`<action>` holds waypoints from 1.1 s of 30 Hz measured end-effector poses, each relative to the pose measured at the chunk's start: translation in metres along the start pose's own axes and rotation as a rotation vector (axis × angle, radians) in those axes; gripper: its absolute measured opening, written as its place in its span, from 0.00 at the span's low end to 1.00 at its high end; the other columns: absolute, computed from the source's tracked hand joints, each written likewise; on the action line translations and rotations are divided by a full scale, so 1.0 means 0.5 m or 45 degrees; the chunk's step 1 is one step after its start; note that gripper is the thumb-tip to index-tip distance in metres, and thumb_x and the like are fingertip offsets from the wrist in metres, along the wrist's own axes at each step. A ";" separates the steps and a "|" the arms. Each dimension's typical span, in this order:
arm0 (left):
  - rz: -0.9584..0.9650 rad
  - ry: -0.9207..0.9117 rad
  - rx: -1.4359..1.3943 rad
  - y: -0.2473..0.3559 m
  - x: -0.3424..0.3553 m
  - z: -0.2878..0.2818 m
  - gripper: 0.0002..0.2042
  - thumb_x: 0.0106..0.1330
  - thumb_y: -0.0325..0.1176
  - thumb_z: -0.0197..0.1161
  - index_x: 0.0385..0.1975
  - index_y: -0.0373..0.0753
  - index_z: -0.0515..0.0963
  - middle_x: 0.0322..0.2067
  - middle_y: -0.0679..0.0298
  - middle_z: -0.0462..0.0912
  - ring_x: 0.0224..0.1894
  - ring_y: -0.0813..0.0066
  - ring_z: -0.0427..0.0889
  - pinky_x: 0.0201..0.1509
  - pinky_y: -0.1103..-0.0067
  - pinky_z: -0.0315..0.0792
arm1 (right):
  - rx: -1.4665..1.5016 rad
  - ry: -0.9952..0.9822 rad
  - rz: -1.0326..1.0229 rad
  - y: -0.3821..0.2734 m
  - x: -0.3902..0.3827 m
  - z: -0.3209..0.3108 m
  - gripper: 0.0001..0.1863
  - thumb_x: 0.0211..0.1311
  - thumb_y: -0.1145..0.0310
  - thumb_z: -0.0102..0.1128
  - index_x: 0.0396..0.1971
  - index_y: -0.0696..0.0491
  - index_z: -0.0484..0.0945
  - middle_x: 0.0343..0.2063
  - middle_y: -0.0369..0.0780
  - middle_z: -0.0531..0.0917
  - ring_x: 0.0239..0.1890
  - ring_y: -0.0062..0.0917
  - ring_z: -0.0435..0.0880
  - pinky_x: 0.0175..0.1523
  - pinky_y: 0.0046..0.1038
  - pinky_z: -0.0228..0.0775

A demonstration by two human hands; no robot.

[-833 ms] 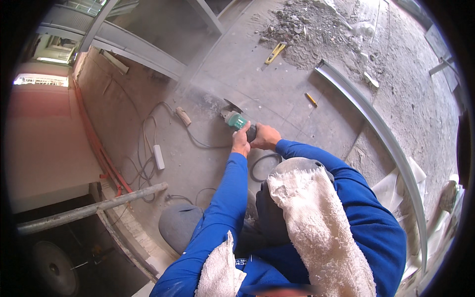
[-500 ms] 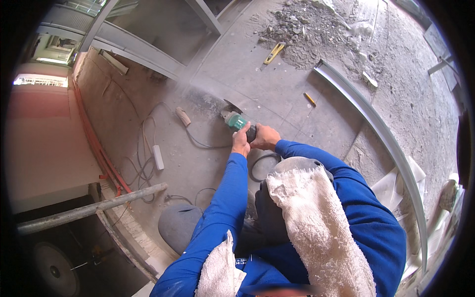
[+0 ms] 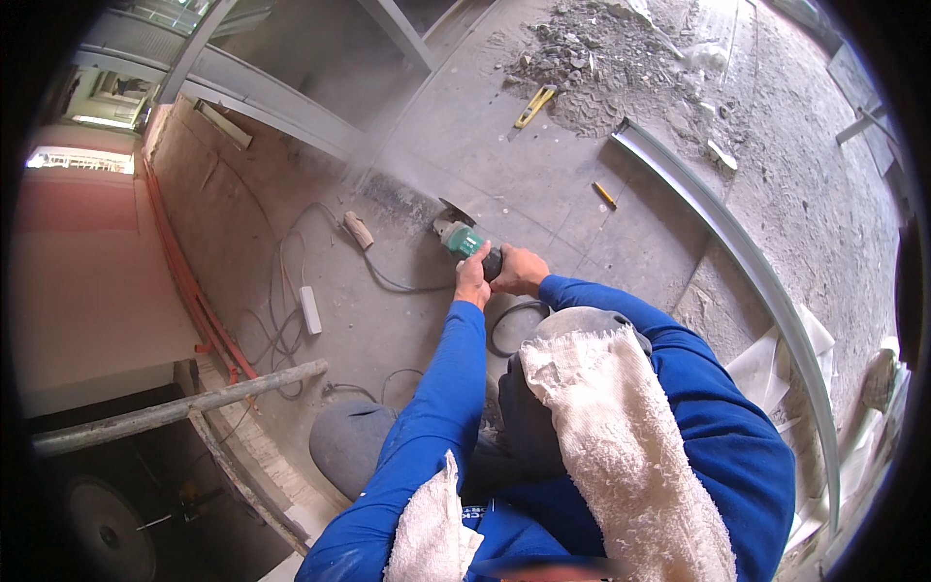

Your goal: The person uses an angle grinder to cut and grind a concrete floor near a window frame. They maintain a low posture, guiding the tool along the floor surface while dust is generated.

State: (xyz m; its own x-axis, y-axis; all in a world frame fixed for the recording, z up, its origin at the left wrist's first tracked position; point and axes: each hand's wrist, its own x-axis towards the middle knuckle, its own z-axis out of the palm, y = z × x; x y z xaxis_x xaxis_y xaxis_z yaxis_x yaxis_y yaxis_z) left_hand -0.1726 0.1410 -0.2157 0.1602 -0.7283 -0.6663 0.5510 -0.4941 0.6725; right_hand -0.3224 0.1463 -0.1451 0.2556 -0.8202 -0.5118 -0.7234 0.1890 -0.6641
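A green and black angle grinder (image 3: 464, 239) is held low over the concrete floor. My left hand (image 3: 473, 276) wraps round its body, thumb along the top. My right hand (image 3: 520, 271) is closed on the dark rear part beside it. The dark cutting disc (image 3: 455, 210) stands at the tool's far end, by a line scored in the floor; whether its edge is in the concrete I cannot tell. Pale dust drifts from the disc toward the upper left. A grey cable (image 3: 407, 287) runs across the floor just left of my hands.
A wooden-looking block (image 3: 358, 230) and a white power strip (image 3: 309, 309) lie left among tangled cords. Ahead are a yellow utility knife (image 3: 534, 107), a yellow marker (image 3: 606, 195) and rubble (image 3: 582, 58). A long metal channel (image 3: 737, 242) curves along the right; a pipe (image 3: 184, 409) juts in at lower left.
Both hands keep the same hold on the grinder, which has hardly moved. The dust cloud near the disc has thinned a little, and the view has shifted very slightly.
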 end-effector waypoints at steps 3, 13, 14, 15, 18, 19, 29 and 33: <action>0.020 0.003 -0.002 -0.003 -0.011 0.001 0.13 0.64 0.29 0.76 0.43 0.33 0.80 0.40 0.61 0.85 0.39 0.66 0.87 0.49 0.66 0.83 | 0.010 -0.020 -0.004 0.005 -0.004 0.001 0.36 0.40 0.50 0.75 0.49 0.57 0.80 0.43 0.55 0.88 0.48 0.50 0.88 0.53 0.45 0.80; -0.024 0.011 -0.005 -0.020 -0.035 0.010 0.09 0.66 0.30 0.74 0.41 0.37 0.81 0.38 0.63 0.85 0.38 0.68 0.87 0.48 0.67 0.82 | -0.004 0.026 0.000 0.018 -0.032 -0.003 0.34 0.39 0.52 0.74 0.48 0.57 0.80 0.42 0.54 0.88 0.47 0.51 0.88 0.53 0.46 0.80; -0.001 -0.010 -0.007 -0.021 -0.038 0.011 0.09 0.66 0.30 0.74 0.41 0.37 0.81 0.38 0.63 0.85 0.38 0.68 0.87 0.48 0.67 0.82 | 0.012 0.029 -0.018 0.020 -0.034 -0.003 0.34 0.39 0.52 0.74 0.48 0.57 0.80 0.42 0.54 0.88 0.47 0.51 0.88 0.53 0.46 0.80; 0.001 -0.012 -0.006 -0.022 -0.041 0.012 0.09 0.66 0.30 0.74 0.41 0.37 0.81 0.38 0.63 0.85 0.38 0.68 0.87 0.48 0.68 0.82 | 0.017 0.026 -0.019 0.021 -0.036 -0.003 0.34 0.39 0.52 0.74 0.48 0.57 0.80 0.42 0.54 0.88 0.47 0.51 0.88 0.53 0.45 0.80; -0.010 0.000 0.009 -0.025 -0.047 0.014 0.09 0.67 0.30 0.73 0.41 0.36 0.81 0.38 0.63 0.85 0.38 0.68 0.87 0.48 0.68 0.83 | 0.020 0.027 0.001 0.025 -0.038 -0.001 0.34 0.39 0.52 0.73 0.48 0.56 0.80 0.42 0.54 0.88 0.47 0.51 0.88 0.53 0.45 0.80; -0.026 0.016 0.016 -0.026 -0.048 0.014 0.09 0.67 0.30 0.73 0.41 0.36 0.81 0.38 0.63 0.85 0.38 0.68 0.87 0.48 0.68 0.83 | 0.006 0.023 0.032 0.025 -0.039 0.000 0.34 0.39 0.53 0.73 0.48 0.56 0.80 0.42 0.54 0.88 0.47 0.51 0.88 0.53 0.45 0.80; -0.034 -0.023 -0.008 -0.039 -0.041 0.008 0.09 0.66 0.30 0.74 0.40 0.39 0.81 0.38 0.64 0.85 0.38 0.68 0.87 0.48 0.67 0.83 | -0.004 0.003 0.019 0.031 -0.044 -0.003 0.34 0.41 0.52 0.74 0.48 0.57 0.79 0.41 0.55 0.88 0.47 0.51 0.88 0.53 0.46 0.79; -0.030 -0.004 -0.007 -0.042 -0.039 0.008 0.09 0.66 0.30 0.74 0.40 0.38 0.81 0.37 0.64 0.85 0.38 0.68 0.87 0.48 0.67 0.83 | -0.006 0.006 0.014 0.034 -0.044 -0.002 0.34 0.41 0.52 0.73 0.48 0.57 0.80 0.41 0.55 0.88 0.47 0.51 0.88 0.53 0.46 0.79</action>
State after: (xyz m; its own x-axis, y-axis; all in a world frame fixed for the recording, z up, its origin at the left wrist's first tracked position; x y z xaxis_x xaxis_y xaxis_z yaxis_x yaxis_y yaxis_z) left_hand -0.1909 0.1635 -0.2158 0.1447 -0.7177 -0.6811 0.5588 -0.5087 0.6549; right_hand -0.3411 0.1668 -0.1446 0.2445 -0.8207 -0.5165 -0.7293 0.1953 -0.6557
